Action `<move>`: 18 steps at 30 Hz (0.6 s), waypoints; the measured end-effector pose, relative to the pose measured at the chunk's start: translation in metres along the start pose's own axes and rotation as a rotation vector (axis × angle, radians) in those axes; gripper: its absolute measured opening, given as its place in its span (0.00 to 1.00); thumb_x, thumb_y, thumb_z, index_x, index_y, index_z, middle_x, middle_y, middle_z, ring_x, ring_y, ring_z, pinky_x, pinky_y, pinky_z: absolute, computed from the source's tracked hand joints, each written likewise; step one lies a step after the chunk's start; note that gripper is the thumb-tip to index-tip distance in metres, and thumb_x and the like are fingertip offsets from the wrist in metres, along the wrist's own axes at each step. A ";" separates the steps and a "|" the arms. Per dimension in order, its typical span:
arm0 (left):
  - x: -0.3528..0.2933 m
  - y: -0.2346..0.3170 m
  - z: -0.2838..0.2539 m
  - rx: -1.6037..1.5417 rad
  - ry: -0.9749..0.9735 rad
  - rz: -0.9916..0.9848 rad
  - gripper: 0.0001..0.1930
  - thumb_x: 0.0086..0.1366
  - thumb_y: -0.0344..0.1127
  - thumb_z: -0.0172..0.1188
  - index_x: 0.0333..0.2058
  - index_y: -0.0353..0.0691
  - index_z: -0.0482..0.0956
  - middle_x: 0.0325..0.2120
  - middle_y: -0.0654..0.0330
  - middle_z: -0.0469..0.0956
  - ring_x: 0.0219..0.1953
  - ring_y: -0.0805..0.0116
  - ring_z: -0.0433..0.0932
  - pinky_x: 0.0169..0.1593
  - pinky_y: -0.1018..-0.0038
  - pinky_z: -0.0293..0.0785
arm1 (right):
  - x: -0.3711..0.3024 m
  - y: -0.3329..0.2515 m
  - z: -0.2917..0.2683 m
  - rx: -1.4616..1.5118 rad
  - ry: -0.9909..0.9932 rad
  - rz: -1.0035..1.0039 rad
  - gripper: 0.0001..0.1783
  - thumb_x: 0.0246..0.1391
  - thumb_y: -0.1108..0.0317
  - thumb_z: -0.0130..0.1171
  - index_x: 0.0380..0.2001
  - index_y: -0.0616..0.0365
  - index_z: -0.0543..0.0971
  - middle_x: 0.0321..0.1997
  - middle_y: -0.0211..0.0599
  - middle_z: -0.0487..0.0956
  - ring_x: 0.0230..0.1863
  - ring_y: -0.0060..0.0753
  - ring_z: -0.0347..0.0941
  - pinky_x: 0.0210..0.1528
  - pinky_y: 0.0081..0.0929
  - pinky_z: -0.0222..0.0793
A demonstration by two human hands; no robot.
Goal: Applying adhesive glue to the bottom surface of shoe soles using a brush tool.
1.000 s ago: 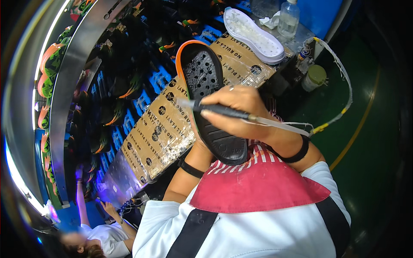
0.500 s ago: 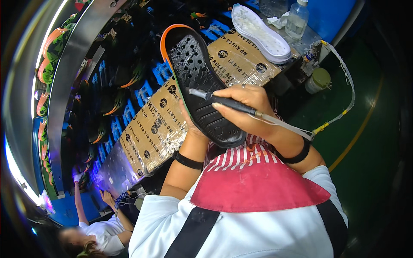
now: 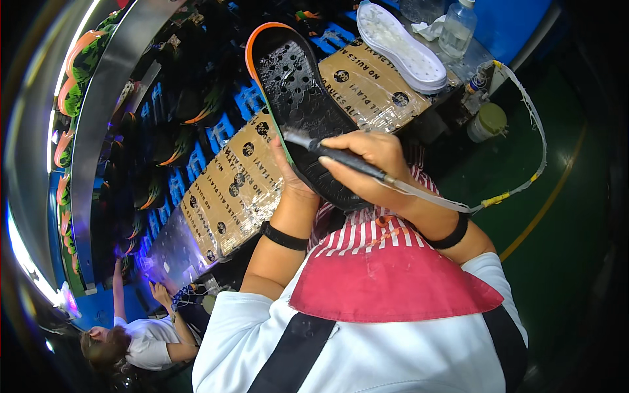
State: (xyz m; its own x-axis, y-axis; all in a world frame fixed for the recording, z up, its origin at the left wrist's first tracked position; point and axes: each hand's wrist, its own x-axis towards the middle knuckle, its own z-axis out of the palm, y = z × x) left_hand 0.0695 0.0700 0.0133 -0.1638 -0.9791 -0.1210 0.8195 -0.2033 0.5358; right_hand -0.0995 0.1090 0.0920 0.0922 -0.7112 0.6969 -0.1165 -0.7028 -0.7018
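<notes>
At cardboard-covered bench [image 3: 230, 190], left hand [image 3: 293, 178] holds black sole [image 3: 300, 110]; green floor [image 3: 508, 187] at right.

Blk shoe sole [image 3: 298, 105] w/ orange-green rim, tilted, holed end up-left, blk-hndl brush [image 3: 347, 159] across, pale tip nr L edge

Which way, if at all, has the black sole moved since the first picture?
Yes: judged against the bottle, the black sole has shifted left and up in the picture.

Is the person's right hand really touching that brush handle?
Touching. The head view shows the right hand gripping the black brush handle, with no visible gap.
</notes>
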 end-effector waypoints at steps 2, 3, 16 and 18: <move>-0.003 -0.005 0.005 -0.089 -0.028 -0.091 0.35 0.55 0.66 0.49 0.54 0.48 0.67 0.50 0.55 0.71 0.49 0.56 0.72 0.53 0.59 0.70 | -0.003 -0.001 0.002 0.123 -0.056 0.101 0.10 0.41 0.73 0.64 0.30 0.63 0.79 0.22 0.41 0.79 0.22 0.29 0.76 0.24 0.21 0.67; -0.003 -0.007 0.011 -0.125 -0.009 -0.085 0.35 0.55 0.66 0.50 0.55 0.48 0.67 0.51 0.54 0.70 0.50 0.56 0.72 0.54 0.58 0.70 | -0.002 -0.003 0.001 0.193 -0.097 0.164 0.09 0.42 0.72 0.63 0.29 0.63 0.79 0.22 0.42 0.79 0.22 0.31 0.77 0.24 0.22 0.68; 0.003 -0.001 0.008 0.059 -0.117 0.028 0.47 0.50 0.73 0.47 0.60 0.43 0.57 0.57 0.49 0.63 0.58 0.46 0.62 0.60 0.53 0.59 | -0.005 -0.010 0.002 0.190 -0.079 0.160 0.09 0.43 0.74 0.63 0.31 0.64 0.80 0.23 0.39 0.79 0.23 0.23 0.76 0.24 0.18 0.67; -0.002 0.001 0.026 -0.091 -0.251 -0.003 0.41 0.54 0.67 0.50 0.59 0.44 0.59 0.54 0.50 0.65 0.55 0.43 0.63 0.58 0.53 0.62 | -0.002 -0.013 -0.006 0.204 -0.146 0.132 0.10 0.43 0.75 0.64 0.32 0.65 0.80 0.25 0.38 0.80 0.25 0.18 0.75 0.26 0.15 0.68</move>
State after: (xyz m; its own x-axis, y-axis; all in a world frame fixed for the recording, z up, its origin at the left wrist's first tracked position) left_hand 0.0563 0.0714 0.0360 -0.2876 -0.9530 0.0949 0.8632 -0.2150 0.4568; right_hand -0.1043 0.1193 0.1005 0.2325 -0.7813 0.5793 0.0634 -0.5822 -0.8106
